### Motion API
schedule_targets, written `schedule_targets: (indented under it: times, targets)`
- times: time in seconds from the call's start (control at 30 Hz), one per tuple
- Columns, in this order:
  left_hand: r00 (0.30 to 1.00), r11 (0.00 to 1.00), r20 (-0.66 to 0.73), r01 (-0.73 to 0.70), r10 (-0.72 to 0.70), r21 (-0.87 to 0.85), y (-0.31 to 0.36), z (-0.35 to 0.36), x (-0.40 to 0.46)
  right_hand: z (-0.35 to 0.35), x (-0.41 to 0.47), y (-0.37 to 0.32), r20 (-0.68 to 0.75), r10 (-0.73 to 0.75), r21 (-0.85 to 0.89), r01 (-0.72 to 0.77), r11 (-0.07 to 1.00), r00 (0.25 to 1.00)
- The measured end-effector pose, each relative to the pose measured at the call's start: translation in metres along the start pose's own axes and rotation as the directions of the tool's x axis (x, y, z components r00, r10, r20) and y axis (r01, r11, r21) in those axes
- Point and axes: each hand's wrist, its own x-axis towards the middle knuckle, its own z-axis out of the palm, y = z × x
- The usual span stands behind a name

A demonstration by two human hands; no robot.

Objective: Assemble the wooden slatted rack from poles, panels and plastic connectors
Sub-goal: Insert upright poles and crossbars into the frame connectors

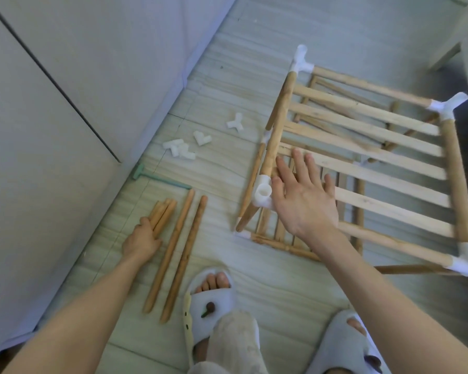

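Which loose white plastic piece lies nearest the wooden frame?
Start at the slatted wooden frame on the floor, then look left of its far corner. A few white connectors lie scattered there; yours is the Y-shaped connector, lying alone, closest to the frame.

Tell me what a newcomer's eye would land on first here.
The half-built slatted rack on the right, its corners capped by white connectors, with the open right hand spread by its near corner connector. At lower left, the left hand holds a grip on a bundle of short poles.

Left grip (141, 240) curled, right grip (303, 197) spread.
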Motion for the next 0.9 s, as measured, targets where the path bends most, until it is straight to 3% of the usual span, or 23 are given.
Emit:
schedule_targets:
  times: [0.1,0.2,0.3,0.4,0.53,0.6,0.67,0.8,0.9]
  targets:
    - [0.994,0.975,-0.081,-0.084,0.069,-0.205,0.015,-0.023,-0.011,0.002,0.002,0.002,0.005,-0.001,-0.010,0.001,1.000,1.000]
    - [0.958,0.875,-0.226,-0.256,0.174,-0.410,0.045,-0.063,-0.034,0.002,0.002,0.003,0.021,-0.021,0.015,0.021,1.000,1.000]
    - [0.925,0.713,-0.307,-0.370,0.224,-0.595,0.081,-0.110,-0.070,-0.008,0.000,0.005,0.103,-0.023,0.064,0.016,0.998,0.994]
    - [0.905,0.450,-0.316,-0.417,0.284,-0.790,0.113,-0.155,-0.118,-0.037,-0.007,-0.004,0.202,-0.036,0.202,-0.005,0.979,0.979]
    - [0.798,0.278,-0.460,-0.578,0.390,-0.767,0.150,-0.206,-0.179,-0.097,-0.040,-0.020,0.266,-0.208,0.662,-0.021,0.749,0.941]
    - [0.714,0.239,-0.547,-0.678,0.438,-0.695,0.168,-0.225,-0.209,-0.129,-0.061,-0.018,0.346,-0.343,0.701,0.002,0.713,0.873]
    - [0.648,0.170,-0.592,-0.730,0.478,-0.662,0.188,-0.237,-0.239,-0.152,-0.083,-0.012,0.248,-0.386,0.712,0.103,0.695,0.888]
    - [0.606,0.023,-0.635,-0.732,0.479,-0.681,0.229,-0.245,-0.287,-0.183,-0.119,0.011,-0.054,-0.308,0.756,0.240,0.609,0.950]
    - [0.604,-0.043,-0.629,-0.704,0.490,-0.709,0.249,-0.231,-0.310,-0.189,-0.141,0.040,-0.160,-0.251,0.674,0.291,0.679,0.955]
